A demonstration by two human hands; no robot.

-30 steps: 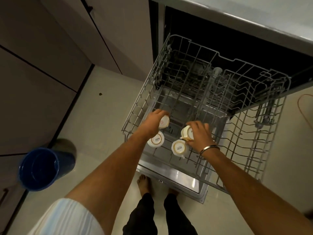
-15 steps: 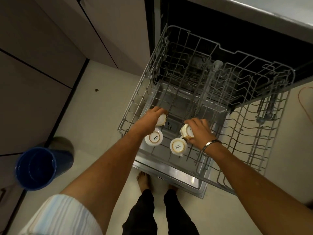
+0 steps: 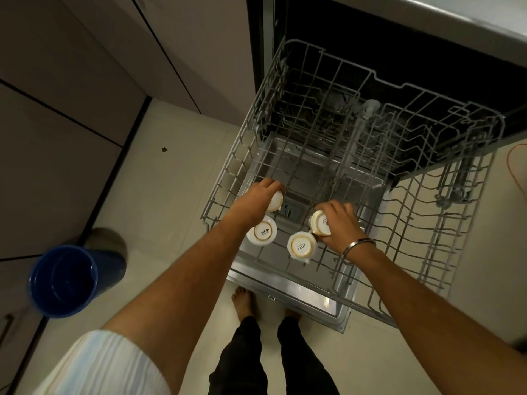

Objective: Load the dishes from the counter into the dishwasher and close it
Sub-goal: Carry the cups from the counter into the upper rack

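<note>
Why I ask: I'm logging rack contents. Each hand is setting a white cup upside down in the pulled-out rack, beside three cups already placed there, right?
Not three. The head view shows two cups already placed, base up. The left hand and right hand each hold another white cup in the rack.

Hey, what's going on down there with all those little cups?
A person is loading small white cups into the pulled-out upper rack of an open dishwasher. The left hand holds one cup at the rack's near left, and the right hand holds another cup. Two more cups already sit upside down in the rack near the hands. A blue bucket stands on the floor to the left.
</note>
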